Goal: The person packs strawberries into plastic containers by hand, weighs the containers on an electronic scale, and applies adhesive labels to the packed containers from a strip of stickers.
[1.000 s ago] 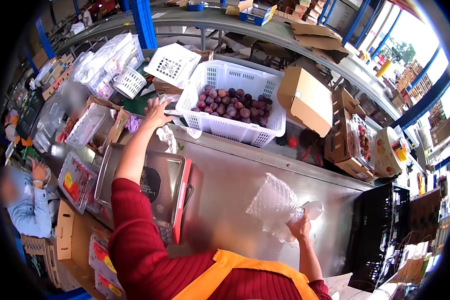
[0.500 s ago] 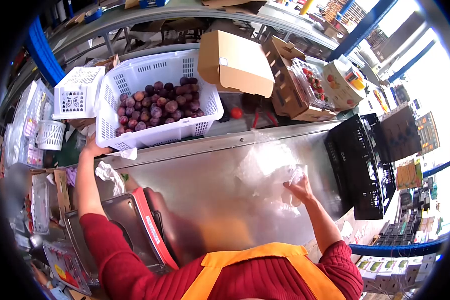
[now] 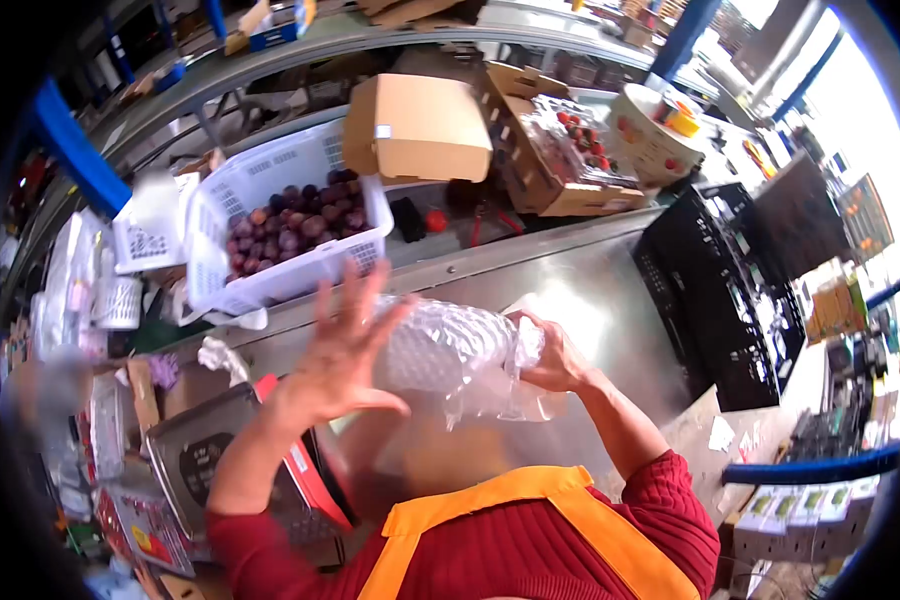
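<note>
One bubble-wrap sleeve (image 3: pixel 440 345) is in view, above the middle of the metal desk (image 3: pixel 610 275), between the two hands. Its long axis runs crosswise, left to right, the broad rounded end pointing toward the left hand (image 3: pixel 342 350) and the crumpled end at the right hand (image 3: pixel 553 357). The hands are apart: the right is clamped on the crumpled plastic, while the left has its fingers spread wide beside the far end; whether it touches the sleeve I cannot tell. Around them are one white basket (image 3: pixel 290 282) of dark purple fruit (image 3: pixel 295 222), too heaped to count, one scale (image 3: pixel 315 465) with a red side, left of the sleeve, one black crate (image 3: pixel 695 300) on the right, and one carton (image 3: pixel 590 203) holding strawberries beyond.
</note>
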Motion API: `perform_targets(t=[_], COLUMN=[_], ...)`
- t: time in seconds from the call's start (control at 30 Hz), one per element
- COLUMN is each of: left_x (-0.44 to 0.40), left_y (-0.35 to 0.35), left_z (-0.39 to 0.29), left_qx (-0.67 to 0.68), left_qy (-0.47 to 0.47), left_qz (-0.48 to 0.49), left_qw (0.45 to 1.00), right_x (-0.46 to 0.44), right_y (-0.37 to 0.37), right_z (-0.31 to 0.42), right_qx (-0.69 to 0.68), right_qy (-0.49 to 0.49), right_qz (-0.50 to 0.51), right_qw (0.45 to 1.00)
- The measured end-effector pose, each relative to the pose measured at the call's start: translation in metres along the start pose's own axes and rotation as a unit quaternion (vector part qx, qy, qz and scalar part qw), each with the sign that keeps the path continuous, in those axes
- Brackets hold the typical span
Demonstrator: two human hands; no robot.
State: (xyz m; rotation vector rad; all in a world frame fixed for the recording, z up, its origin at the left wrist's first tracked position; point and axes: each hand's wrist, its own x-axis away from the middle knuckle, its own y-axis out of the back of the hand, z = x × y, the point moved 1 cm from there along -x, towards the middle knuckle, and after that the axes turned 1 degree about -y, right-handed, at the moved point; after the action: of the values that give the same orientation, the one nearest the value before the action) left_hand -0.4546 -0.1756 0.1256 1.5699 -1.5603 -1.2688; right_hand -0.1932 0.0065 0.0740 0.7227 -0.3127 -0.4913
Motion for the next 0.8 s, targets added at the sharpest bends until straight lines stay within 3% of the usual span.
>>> perform_targets(t=[0.07, 0.1, 0.2, 0.23, 0.27, 0.37, 0.4, 0.43, 0.47, 0.5, 0.53, 0.57, 0.6, 0.67, 0.77, 0.8], left_x=[-0.009, -0.004, -0.021, -0.029, -0.030, -0.016, -0.005, 0.005, 0.023, 0.047, 0.072, 0.086, 0.097, 0.123, 0.153, 0.168], left_y=[-0.026, -0.032, -0.102, -0.111, -0.101, -0.098, -0.090, -0.082, -0.067, -0.071, -0.074, -0.034, 0.002, 0.014, 0.022, 0.040], left_z=[-0.015, -0.019, -0.043, -0.062, -0.063, -0.038, -0.026, -0.014, -0.001, 0.031, 0.064, 0.062, 0.066, 0.101, 0.167, 0.187], left_qx=[0.050, 0.071, 0.368, 0.632, 0.633, 0.524, 0.492, 0.459, 0.451, 0.481, 0.511, 0.516, 0.526, 0.509, 0.359, 0.335], left_qy=[0.049, 0.091, 0.029, 0.104, 0.172, 0.267, 0.277, 0.289, 0.268, 0.311, 0.353, 0.376, 0.395, 0.284, 0.262, 0.348], left_qz=[0.046, 0.052, -0.043, -0.148, -0.195, -0.264, -0.299, -0.332, -0.402, -0.407, -0.411, -0.406, -0.397, -0.409, -0.446, -0.446], left_qw=[0.996, 0.992, 0.928, 0.754, 0.729, 0.765, 0.769, 0.772, 0.751, 0.711, 0.668, 0.654, 0.640, 0.702, 0.777, 0.753], right_x=[-0.010, -0.024, -0.038, -0.050, -0.064, -0.110, -0.126, -0.133, -0.125, -0.117, -0.141, -0.143, -0.166, -0.175, -0.172, -0.166], right_y=[-0.001, -0.006, -0.008, -0.010, -0.014, -0.042, -0.052, -0.054, -0.051, -0.047, -0.055, -0.066, -0.105, -0.127, -0.138, -0.128], right_z=[0.033, 0.044, 0.060, 0.070, 0.074, 0.086, 0.095, 0.108, 0.149, 0.190, 0.196, 0.214, 0.219, 0.230, 0.228, 0.229], right_qx=[-0.303, -0.369, -0.508, -0.521, -0.497, -0.382, -0.418, -0.413, -0.385, -0.361, -0.313, -0.361, -0.262, -0.165, -0.098, -0.132], right_qy=[0.100, 0.112, 0.040, 0.030, 0.018, 0.006, -0.046, 0.083, 0.151, 0.220, 0.264, 0.241, 0.337, 0.375, 0.344, 0.301], right_qz=[-0.013, -0.023, -0.054, -0.068, -0.074, -0.082, -0.058, 0.020, 0.065, 0.109, 0.194, 0.232, 0.101, -0.034, -0.056, -0.018], right_qw=[0.948, 0.922, 0.859, 0.850, 0.865, 0.921, 0.905, 0.907, 0.908, 0.900, 0.892, 0.871, 0.898, 0.912, 0.932, 0.944])
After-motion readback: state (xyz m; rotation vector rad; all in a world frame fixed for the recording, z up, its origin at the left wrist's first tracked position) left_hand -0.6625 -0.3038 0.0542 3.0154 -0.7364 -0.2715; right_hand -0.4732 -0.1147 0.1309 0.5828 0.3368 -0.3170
